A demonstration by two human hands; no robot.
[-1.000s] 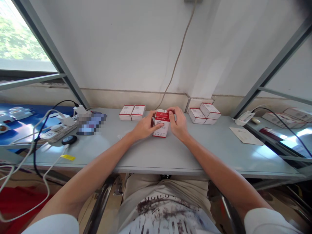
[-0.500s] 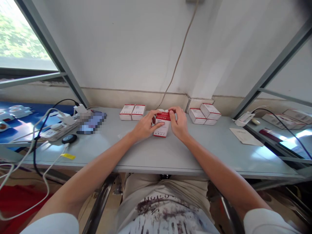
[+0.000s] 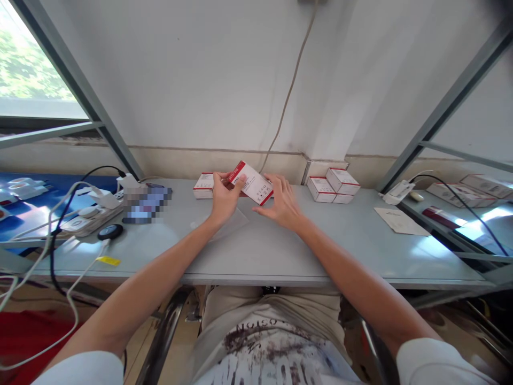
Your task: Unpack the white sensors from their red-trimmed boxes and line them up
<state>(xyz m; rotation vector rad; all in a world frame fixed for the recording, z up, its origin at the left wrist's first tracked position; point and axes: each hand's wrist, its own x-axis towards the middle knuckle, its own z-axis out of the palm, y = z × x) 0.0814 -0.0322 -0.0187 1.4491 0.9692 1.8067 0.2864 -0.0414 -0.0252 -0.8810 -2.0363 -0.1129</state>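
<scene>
A small white box with red edges [image 3: 253, 184] is tilted above the grey table, its printed face toward me. My left hand [image 3: 225, 197] grips its upper left end, thumb on the front. Beside the box's right end is my right hand [image 3: 283, 202], its fingers spread and thumb apart; it holds nothing. A similar white and red box [image 3: 203, 185] sits on the table just behind my left hand, which hides what is to its right. More such boxes [image 3: 340, 183] are stacked at the right by the wall.
A phone-like device [image 3: 148, 205], a power strip [image 3: 86, 218] with cables and a round black object [image 3: 110, 231] lie at the left. At the right are a sheet of paper [image 3: 401, 221] and a white plug [image 3: 398, 192]. A clear film [image 3: 230, 224] lies near my left hand.
The box has gone from upright to tilted, lifted and turned leftward in my left hand. My right hand has come off its top and opened beside it.
</scene>
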